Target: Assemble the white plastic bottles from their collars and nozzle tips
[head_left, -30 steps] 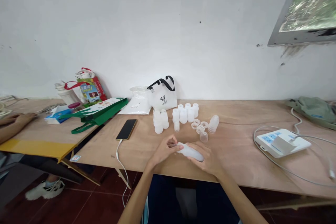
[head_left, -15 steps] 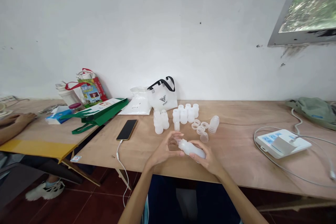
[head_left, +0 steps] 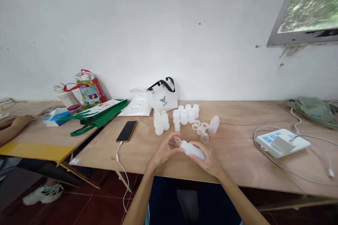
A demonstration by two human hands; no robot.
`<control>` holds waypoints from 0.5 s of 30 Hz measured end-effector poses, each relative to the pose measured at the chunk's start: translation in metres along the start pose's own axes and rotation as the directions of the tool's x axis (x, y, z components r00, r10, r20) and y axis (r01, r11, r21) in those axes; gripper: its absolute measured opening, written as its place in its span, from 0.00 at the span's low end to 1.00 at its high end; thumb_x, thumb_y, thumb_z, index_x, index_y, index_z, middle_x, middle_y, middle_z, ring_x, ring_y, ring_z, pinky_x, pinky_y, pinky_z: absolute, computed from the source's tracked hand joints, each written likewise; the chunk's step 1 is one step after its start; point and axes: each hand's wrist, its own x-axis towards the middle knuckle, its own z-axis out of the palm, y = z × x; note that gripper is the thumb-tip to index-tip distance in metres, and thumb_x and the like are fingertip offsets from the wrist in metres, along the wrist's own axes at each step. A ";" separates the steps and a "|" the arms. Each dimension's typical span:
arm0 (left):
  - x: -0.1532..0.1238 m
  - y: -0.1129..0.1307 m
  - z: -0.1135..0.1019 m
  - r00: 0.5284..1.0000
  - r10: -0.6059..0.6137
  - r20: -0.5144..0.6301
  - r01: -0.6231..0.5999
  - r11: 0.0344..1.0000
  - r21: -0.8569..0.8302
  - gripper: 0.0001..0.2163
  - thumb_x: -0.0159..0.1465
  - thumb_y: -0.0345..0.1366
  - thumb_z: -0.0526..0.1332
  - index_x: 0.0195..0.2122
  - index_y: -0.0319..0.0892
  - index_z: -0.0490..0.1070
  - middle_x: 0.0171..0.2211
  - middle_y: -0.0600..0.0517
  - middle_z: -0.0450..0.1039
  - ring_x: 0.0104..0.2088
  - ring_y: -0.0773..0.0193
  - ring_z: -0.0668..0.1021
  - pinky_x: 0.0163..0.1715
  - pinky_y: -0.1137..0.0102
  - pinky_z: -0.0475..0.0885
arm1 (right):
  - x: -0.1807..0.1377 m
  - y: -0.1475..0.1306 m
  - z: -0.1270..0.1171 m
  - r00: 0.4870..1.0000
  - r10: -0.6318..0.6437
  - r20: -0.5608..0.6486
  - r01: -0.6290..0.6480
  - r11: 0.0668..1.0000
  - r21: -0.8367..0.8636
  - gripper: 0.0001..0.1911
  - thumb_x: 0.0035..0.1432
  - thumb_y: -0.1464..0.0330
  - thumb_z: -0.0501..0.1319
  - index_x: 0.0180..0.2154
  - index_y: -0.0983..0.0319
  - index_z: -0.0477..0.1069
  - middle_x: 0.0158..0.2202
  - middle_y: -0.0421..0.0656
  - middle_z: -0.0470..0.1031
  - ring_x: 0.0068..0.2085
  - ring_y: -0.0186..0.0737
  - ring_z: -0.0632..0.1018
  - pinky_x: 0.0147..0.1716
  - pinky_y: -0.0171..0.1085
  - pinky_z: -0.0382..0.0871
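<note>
A translucent white plastic bottle (head_left: 192, 150) lies tilted above the table's front part, its neck pointing left and up. My right hand (head_left: 209, 161) is wrapped round its body. At the neck end, my left hand (head_left: 166, 149) has its fingers closed on a clear plastic cap (head_left: 178, 143), which meets the bottle's mouth; the fingers partly hide it. Just beyond my hands are several loose clear rings (head_left: 201, 130) and a small clear dome-shaped cap (head_left: 204, 137). A capped bottle (head_left: 213, 124) leans near them. Several white bottles (head_left: 184, 116) stand grouped behind.
More white bottles (head_left: 158, 126) stand left of the group, before a white bag (head_left: 164, 100) and a plastic packet (head_left: 137, 103). A phone (head_left: 126, 131) charges at left. A white power strip (head_left: 282, 143) with cables lies right. Another person's hands (head_left: 22, 121) rest on the left table.
My left fingers have drawn closer together round the clear cap at the bottle's mouth. The bottle and my right hand stay nearly in place; the whole view shifts slightly.
</note>
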 end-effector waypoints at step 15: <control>0.000 0.002 -0.003 0.986 -0.040 0.162 0.044 0.999 -0.018 0.19 0.57 0.42 0.74 0.48 0.45 0.78 0.44 0.48 0.80 0.45 0.56 0.81 0.50 0.62 0.73 | 0.005 -0.003 -0.012 0.959 0.162 0.233 -0.238 0.907 0.348 0.19 0.63 0.53 0.64 0.51 0.55 0.72 0.41 0.42 0.82 0.33 0.41 0.82 0.28 0.36 0.74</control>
